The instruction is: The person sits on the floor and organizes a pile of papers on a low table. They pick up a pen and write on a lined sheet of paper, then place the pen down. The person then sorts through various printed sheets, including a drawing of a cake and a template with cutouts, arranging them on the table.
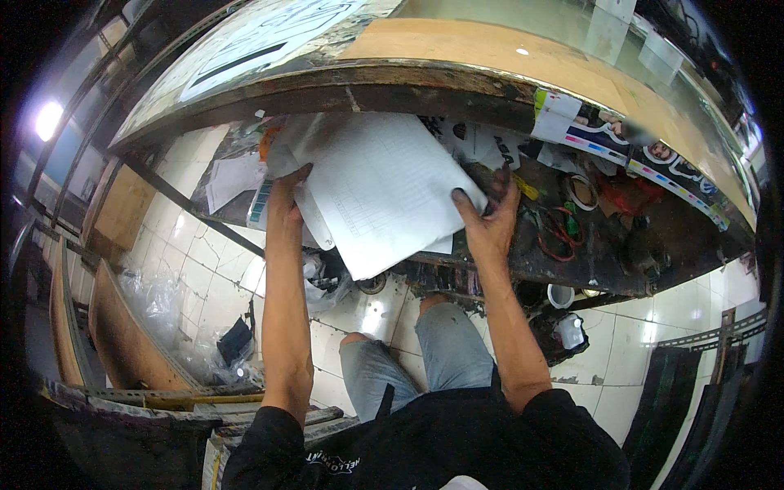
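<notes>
A stack of white paper sheets (pixel 384 188), the top one faintly printed with a grid, lies tilted on the dark shelf beneath the table top. At its left edge, my left hand (pixel 290 196) is closed on the sheets, its fingertips partly hidden. My right hand (pixel 488 224) holds the right edge, thumb on top of the paper and the other fingers just past the side. Both hands have dark stains on the fingers. The stack's near corner juts out over the shelf's front edge, toward my knees.
Red-handled scissors (pixel 562 237) and a tape roll (pixel 581 193) lie right of my right hand. Loose papers (pixel 233 181) rest at the shelf's left. Overhead runs the table's thick edge (pixel 351 90). A white cup (pixel 560 296) and clear plastic bags (pixel 155 306) are lower down.
</notes>
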`<state>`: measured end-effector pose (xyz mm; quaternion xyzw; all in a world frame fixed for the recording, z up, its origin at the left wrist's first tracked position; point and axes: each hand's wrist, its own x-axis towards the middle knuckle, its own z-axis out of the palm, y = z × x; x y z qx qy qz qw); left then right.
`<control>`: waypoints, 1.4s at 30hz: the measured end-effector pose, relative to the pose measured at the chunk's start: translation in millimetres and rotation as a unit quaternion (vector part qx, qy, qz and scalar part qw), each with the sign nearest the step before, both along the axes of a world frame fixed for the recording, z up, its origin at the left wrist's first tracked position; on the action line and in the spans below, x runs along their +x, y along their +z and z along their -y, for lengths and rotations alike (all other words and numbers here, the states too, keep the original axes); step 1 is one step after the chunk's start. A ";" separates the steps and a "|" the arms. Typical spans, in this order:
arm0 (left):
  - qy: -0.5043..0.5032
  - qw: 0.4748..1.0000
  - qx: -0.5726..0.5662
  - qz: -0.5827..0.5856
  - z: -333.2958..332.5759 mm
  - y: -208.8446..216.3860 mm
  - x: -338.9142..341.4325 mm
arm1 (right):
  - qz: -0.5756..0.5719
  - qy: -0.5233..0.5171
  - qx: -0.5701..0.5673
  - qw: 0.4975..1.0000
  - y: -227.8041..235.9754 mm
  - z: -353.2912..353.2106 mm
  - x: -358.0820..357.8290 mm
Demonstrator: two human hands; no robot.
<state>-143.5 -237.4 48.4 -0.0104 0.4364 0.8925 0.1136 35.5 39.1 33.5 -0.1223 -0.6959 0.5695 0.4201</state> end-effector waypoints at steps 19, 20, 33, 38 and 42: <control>0.061 0.994 -0.034 0.084 -16.3 -0.2 58.0 | 0.051 0.253 -0.500 0.827 5.7 30.6 -4.0; 0.068 0.994 -0.038 0.076 -18.7 4.1 62.1 | 0.046 0.242 -0.484 0.840 13.6 31.5 1.0; -0.110 0.974 0.007 -0.197 -30.7 33.4 166.8 | -0.170 0.079 -0.357 0.915 52.9 -132.7 15.1; -0.078 0.986 -0.029 -0.146 -0.1 -10.1 218.7 | -0.200 0.080 -0.267 0.939 63.2 -238.6 -17.2; -0.042 0.995 -0.073 -0.057 22.6 -65.0 257.8 | -0.188 0.070 -0.270 0.942 54.7 -282.0 -29.6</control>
